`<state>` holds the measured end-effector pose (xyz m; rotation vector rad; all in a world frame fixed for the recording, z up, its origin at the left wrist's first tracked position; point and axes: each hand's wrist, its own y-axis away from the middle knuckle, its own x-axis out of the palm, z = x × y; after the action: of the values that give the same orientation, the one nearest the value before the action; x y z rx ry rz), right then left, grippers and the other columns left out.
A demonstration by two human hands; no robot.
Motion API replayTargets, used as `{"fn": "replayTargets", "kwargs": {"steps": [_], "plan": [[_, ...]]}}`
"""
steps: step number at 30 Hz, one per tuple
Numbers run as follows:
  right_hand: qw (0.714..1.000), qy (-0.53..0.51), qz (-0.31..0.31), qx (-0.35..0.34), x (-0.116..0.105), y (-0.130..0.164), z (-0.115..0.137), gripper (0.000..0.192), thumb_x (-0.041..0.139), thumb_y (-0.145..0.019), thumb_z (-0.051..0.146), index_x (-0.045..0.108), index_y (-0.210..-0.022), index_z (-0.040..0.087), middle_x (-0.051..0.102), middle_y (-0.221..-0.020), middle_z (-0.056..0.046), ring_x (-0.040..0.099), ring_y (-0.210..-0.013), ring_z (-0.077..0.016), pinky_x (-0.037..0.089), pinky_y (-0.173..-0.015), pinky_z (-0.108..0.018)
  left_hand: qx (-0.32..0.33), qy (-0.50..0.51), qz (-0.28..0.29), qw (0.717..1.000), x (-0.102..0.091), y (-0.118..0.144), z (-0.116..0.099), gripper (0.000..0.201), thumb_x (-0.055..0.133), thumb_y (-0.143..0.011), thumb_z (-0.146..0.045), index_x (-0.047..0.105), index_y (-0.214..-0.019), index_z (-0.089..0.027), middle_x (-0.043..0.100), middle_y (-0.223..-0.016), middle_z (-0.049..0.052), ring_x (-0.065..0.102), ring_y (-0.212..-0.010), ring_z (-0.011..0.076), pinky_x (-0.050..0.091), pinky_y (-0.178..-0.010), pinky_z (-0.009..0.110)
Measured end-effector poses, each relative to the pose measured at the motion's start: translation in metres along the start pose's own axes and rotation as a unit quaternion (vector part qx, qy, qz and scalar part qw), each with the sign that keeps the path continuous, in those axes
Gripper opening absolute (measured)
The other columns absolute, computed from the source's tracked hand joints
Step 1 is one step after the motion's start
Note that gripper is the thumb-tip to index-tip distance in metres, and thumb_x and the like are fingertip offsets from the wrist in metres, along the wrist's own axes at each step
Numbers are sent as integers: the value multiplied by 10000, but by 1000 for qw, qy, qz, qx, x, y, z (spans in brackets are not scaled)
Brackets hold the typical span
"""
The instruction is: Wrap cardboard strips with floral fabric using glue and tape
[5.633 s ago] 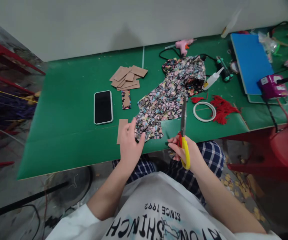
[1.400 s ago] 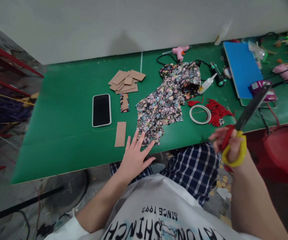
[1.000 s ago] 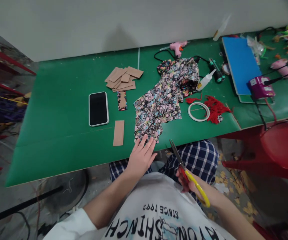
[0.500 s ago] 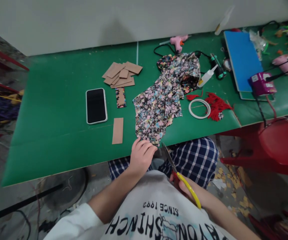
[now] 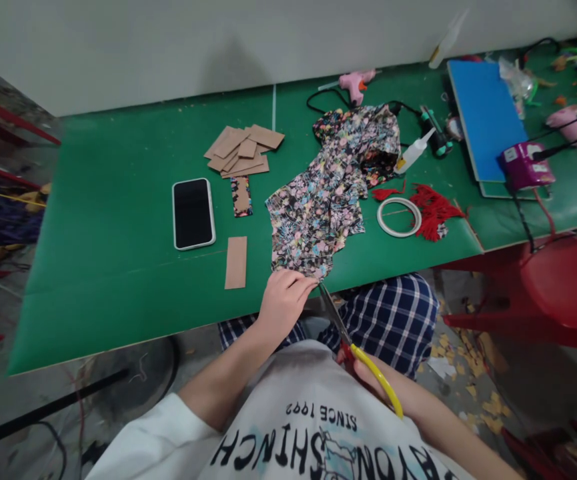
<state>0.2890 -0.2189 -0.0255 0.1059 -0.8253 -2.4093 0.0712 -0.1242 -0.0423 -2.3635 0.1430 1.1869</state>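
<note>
Floral-patterned fabric (image 5: 313,207) lies rumpled across the green table, its near end at the front edge. My left hand (image 5: 284,300) pinches that near edge between thumb and fingers. In my right hand (image 5: 363,373) is a pair of scissors (image 5: 338,320) with yellow and red handles; its blade tips touch or nearly touch the fabric beside my left fingertips. The right fingers are partly hidden by the handles. Left of the fabric lie a bare cardboard strip (image 5: 236,263) and a smaller cardboard piece edged with floral fabric (image 5: 241,197).
A phone (image 5: 193,213) and stacked cardboard pieces (image 5: 243,150) lie to the left. Rightward are a tape roll (image 5: 399,217), red tassels (image 5: 433,212), a glue bottle (image 5: 415,153), a pink glue gun (image 5: 355,85) and a blue board (image 5: 485,120). A red chair (image 5: 568,287) stands at right.
My left hand has moved slightly up and right, its fingers drawn together on the fabric's edge. The scissors' tips have come up and left to that edge.
</note>
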Motion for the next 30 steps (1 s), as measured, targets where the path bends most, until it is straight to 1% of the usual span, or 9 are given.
{"fn": "replayTargets", "kwargs": {"steps": [3,5,9,13,15,18,24,26,30], "plan": [[999,46,23,-5,2,-2,6,536,323,-802,670,543,-956,206,548,-933,-64,510,-873,-213,408,-843,-378,1,18,-22,1000,1,4,-3,135,528,-874,-230,654,-880,-179,622,-743,25,525,-735,138,409,-692,287],[998,52,18,-8,3,-4,7,577,281,-799,693,527,-964,198,543,-911,-65,505,-857,-206,412,-823,-370,7,14,-26,1000,1,6,-4,123,535,-868,-217,652,-882,-179,618,-734,23,526,-735,138,407,-692,286],[999,33,-1,-4,7,-9,3,604,244,-799,707,509,-986,197,528,-800,-36,486,-730,-164,421,-702,-318,34,-9,-19,999,1,7,-6,111,542,-860,-192,649,-880,-175,617,-723,22,523,-724,141,390,-673,286],[1000,13,-1,2,11,-16,1,628,245,-787,724,479,-1001,181,440,-656,16,380,-573,-110,339,-554,-267,51,-19,-26,998,0,5,-7,112,538,-859,-182,650,-857,-175,616,-713,20,516,-712,138,376,-659,282],[1000,14,-7,8,14,-20,2,627,244,-790,722,474,-984,172,401,-626,31,341,-550,-96,294,-529,-258,54,-19,-27,998,0,4,-7,114,536,-860,-182,650,-853,-175,617,-713,20,514,-711,137,372,-657,281],[1000,4,-17,9,17,-26,-3,602,247,-799,712,472,-952,175,396,-611,37,334,-532,-87,262,-502,-251,55,-18,-26,998,0,3,-8,119,532,-862,-182,650,-851,-175,619,-718,20,516,-713,136,368,-658,282],[997,-73,-21,15,21,-33,-19,598,235,-793,723,450,-937,183,349,-495,71,294,-439,-72,190,-425,-233,57,-20,-27,998,1,5,-8,116,538,-858,-176,654,-851,-172,618,-707,18,510,-707,136,367,-658,282],[997,-75,-24,14,22,-34,-17,591,241,-794,721,447,-923,182,344,-477,76,292,-422,-70,184,-415,-229,58,-21,-26,998,2,5,-8,114,540,-856,-175,654,-859,-174,618,-711,16,509,-710,136,368,-662,282],[997,-63,-43,18,24,-36,-3,615,252,-748,768,419,-840,184,317,-439,88,284,-383,-65,188,-392,-226,58,-20,-24,998,3,5,-8,113,544,-854,-175,655,-876,-173,620,-723,18,512,-721,138,374,-672,284]]}}
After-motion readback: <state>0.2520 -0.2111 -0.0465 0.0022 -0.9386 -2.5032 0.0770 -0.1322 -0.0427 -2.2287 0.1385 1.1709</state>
